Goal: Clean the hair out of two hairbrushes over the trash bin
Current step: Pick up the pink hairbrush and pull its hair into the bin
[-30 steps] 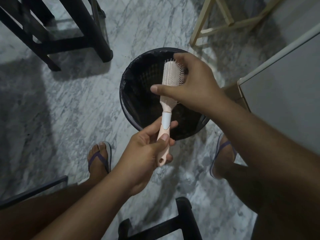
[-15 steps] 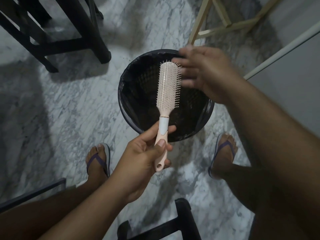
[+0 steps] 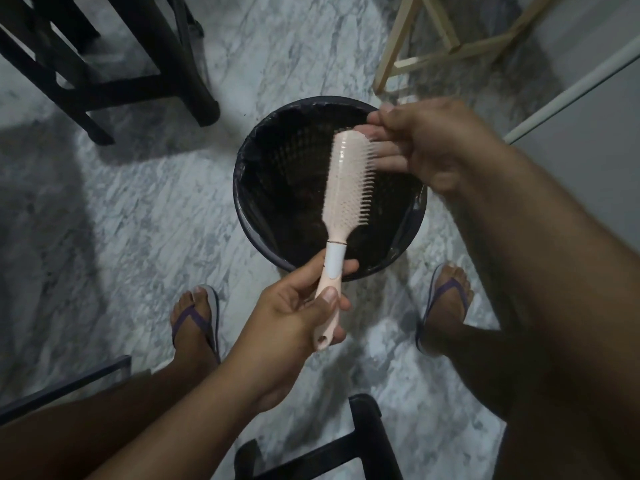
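pink hairbrush [image 3: 346, 181] points away; left fingers [image 3: 327, 297] grip handle [image 3: 334, 266], right fingers [image 3: 389, 161] touch bristles [image 3: 366, 192].

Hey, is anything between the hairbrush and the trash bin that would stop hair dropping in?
Nothing visible. The left hand holds the hairbrush above the open trash bin; only the right hand is beside the bristles.

Bare forearms [image 3: 207, 410]; purple-strapped flip-flops [image 3: 195, 320], soles seemingly grey.

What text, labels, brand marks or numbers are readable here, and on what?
None readable.
pink hairbrush: back and handle show no print.
black trash bin: no label visible.
flip-flops: no visible mark.
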Available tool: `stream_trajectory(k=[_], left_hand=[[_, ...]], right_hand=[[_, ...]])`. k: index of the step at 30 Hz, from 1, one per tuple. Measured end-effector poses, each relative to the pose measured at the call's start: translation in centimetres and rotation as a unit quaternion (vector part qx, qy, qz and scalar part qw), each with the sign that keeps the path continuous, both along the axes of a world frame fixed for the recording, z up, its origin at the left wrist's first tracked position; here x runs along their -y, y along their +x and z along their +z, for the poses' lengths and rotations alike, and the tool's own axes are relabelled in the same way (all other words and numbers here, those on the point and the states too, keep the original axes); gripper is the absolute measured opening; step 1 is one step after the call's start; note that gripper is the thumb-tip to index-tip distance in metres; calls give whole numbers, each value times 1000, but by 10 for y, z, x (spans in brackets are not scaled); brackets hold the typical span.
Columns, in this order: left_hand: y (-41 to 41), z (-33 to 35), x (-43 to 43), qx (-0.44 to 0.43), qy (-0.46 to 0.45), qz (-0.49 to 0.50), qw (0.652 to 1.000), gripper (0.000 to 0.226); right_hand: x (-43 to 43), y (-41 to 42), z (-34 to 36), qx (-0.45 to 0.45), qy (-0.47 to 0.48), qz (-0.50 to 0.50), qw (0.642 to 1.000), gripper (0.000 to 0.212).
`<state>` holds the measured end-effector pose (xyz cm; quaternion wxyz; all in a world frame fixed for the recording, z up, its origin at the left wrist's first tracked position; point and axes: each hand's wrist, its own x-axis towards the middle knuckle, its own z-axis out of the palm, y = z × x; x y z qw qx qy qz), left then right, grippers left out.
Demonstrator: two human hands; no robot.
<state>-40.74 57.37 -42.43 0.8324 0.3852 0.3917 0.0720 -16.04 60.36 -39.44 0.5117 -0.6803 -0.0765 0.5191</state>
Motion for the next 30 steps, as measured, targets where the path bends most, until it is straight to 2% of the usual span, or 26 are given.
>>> stream_trajectory(k=[3, 5, 8, 10, 17, 22, 24, 26, 27, 30], left_hand=[[1, -2, -8, 15, -53, 45, 997, 43], [1, -2, -13, 18, -65, 62, 996, 43], [3, -3, -18, 14, -60, 75, 995, 43], [4, -3, -18, 4, -40, 72, 997, 44], [3, -6, -14, -26, -19, 69, 997, 43], [2, -10, -13, -32, -38, 69, 996, 42], [3, -9, -13, -29, -38, 68, 996, 42], [4, -8, -13, -26, -40, 70, 996, 43], [5, -7, -13, -25, -41, 69, 996, 43], [5, -7, -15, -20, -34, 62, 997, 43]], right_hand=[[4, 2, -4, 25, 11, 6, 1000, 21], [6, -8, -6, 38, 7, 45, 998, 30], [11, -31, -9, 41, 16, 178, 983, 39], [14, -45, -7, 81, 16, 248, 965, 41], [14, -47, 0, 305, -22, 271, 913, 19], [11, -27, 10, 408, 51, 195, 890, 13], [13, -32, 6, 451, 44, 265, 851, 10], [17, -44, -4, 483, 26, 343, 805, 24], [17, -49, -9, 488, 23, 354, 797, 28], [15, -48, -16, 479, 24, 332, 812, 17]])
